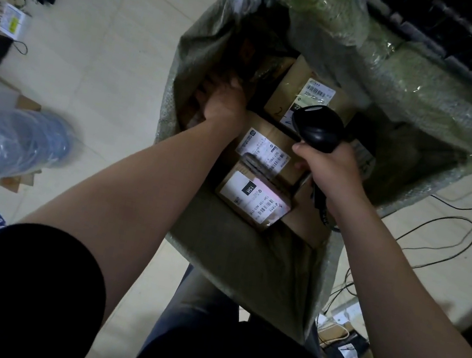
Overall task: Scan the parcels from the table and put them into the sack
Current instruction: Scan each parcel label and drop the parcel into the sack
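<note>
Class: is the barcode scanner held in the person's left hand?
No, the right hand grips the barcode scanner above the parcels, while the left hand reaches into the sack.

We list one grey-green woven sack [186, 55], mouth wide open. Inside we count three brown cardboard parcels, white labels up, in a row: far parcel [302, 93], middle parcel [261, 148], near parcel [252, 197]. One black scanner [318, 127] hangs above the far parcel.
</note>
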